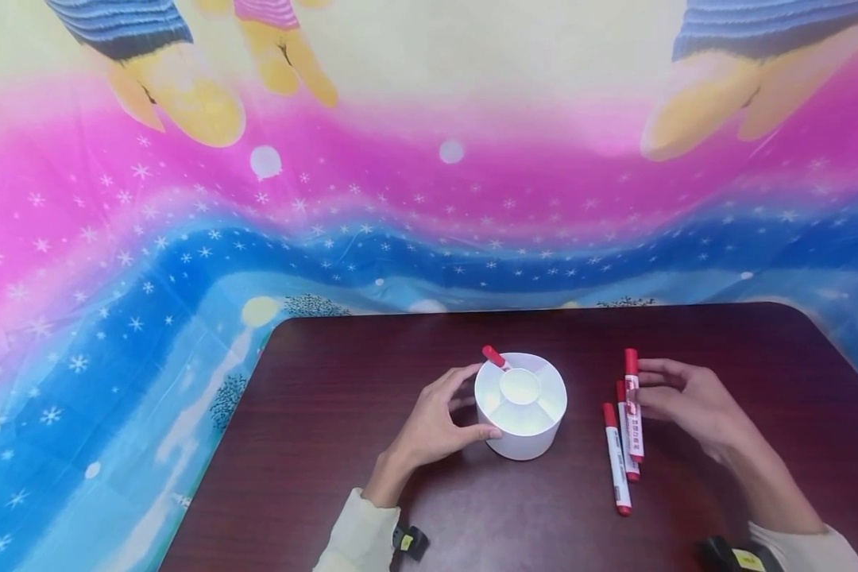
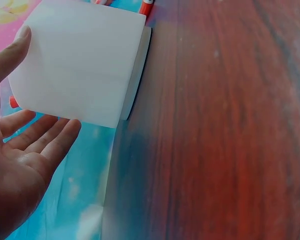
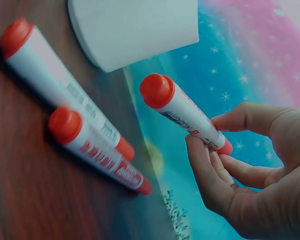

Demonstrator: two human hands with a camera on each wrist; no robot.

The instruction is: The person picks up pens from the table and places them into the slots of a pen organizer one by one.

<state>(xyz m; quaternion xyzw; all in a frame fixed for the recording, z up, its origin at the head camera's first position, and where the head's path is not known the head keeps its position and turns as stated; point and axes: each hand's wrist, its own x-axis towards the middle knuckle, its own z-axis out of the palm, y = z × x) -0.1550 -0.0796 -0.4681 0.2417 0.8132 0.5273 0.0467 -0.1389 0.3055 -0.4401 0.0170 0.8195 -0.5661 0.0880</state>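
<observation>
A white round pen holder (image 1: 520,446) with compartments around a central cup stands on the table. One red-capped marker (image 1: 494,356) leans in its back left compartment. My left hand (image 1: 429,421) holds the holder from the left, thumb at the near side and fingers at the far side. Right of the holder, my right hand (image 1: 693,405) pinches a white marker with red ends (image 3: 190,112) between thumb and fingertips, raised off the table. Below it, two similar markers lie on the tabletop, one on the left (image 1: 616,461) and one (image 3: 102,160) partly covered in the head view.
The dark wooden table (image 1: 343,381) has rounded far corners. Behind it hangs a pink and blue printed cloth (image 1: 400,214) with snowflakes, reaching down along the left side. Each wrist wears a small black camera, such as the left one (image 1: 411,542).
</observation>
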